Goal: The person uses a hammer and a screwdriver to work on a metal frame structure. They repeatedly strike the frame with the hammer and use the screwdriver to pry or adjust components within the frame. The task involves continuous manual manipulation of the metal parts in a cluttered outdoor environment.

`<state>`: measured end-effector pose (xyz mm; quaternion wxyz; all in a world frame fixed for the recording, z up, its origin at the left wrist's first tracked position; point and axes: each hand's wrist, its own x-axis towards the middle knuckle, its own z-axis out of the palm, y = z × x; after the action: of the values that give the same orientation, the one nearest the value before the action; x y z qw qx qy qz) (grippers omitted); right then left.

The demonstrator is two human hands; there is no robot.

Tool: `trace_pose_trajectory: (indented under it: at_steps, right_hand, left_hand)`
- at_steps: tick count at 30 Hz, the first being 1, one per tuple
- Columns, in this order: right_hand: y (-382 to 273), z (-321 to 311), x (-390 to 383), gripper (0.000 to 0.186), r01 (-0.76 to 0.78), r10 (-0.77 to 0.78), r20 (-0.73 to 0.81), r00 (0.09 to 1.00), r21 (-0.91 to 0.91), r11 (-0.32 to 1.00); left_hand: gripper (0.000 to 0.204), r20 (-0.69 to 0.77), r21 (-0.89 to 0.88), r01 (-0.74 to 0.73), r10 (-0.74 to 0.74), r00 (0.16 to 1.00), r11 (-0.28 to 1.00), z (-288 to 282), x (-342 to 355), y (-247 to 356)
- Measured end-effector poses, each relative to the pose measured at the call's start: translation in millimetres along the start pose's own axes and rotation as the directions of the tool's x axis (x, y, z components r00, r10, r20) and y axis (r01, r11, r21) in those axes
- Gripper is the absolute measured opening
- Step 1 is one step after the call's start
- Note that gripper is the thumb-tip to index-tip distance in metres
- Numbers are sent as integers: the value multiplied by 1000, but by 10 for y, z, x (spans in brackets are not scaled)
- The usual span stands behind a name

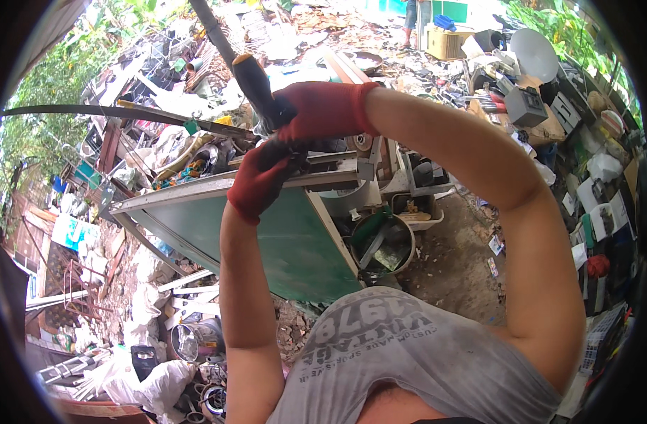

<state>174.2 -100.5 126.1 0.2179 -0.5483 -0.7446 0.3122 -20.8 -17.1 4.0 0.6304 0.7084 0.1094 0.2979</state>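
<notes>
My right hand [320,112], in a red glove with a dark palm, is closed around a black-handled tool [254,83] with an orange butt end. The handle slants up and to the left; the tool's working end is hidden by my gloves. Just below it, my left hand [261,175], gloved the same way, has its fingers closed on a small dark part that I cannot make out. Both hands are above the metal edge of a framed green panel [267,240], which leans at a slant in front of me.
A round bin [410,247] and a pale plastic basket [431,220] stand beyond the panel. Scrap heaps lie around, with a satellite dish [534,55] and a grey box [525,107] at the far right. White sacks [157,385] lie at the lower left. Another person's leg [410,28] shows far off.
</notes>
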Motion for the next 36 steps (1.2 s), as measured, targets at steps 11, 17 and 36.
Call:
trace_pose_trajectory:
  at_steps: [11,17,36]
  right_hand:
    - [-257,201,497,30,425,-224,-593,774,224,877]
    - [-379,93,473,43,356,-214,-308,927,541,762]
    - [-1157,-864,340,24,355,-94,480,872,-490,796]
  left_hand:
    - [18,23,40,-33,32,999,999,2,30,5]
    - [19,-62,169,8,2,998,986,69,-22,54]
    - [26,-28,211,-39,46,999,977,-63,58,-164]
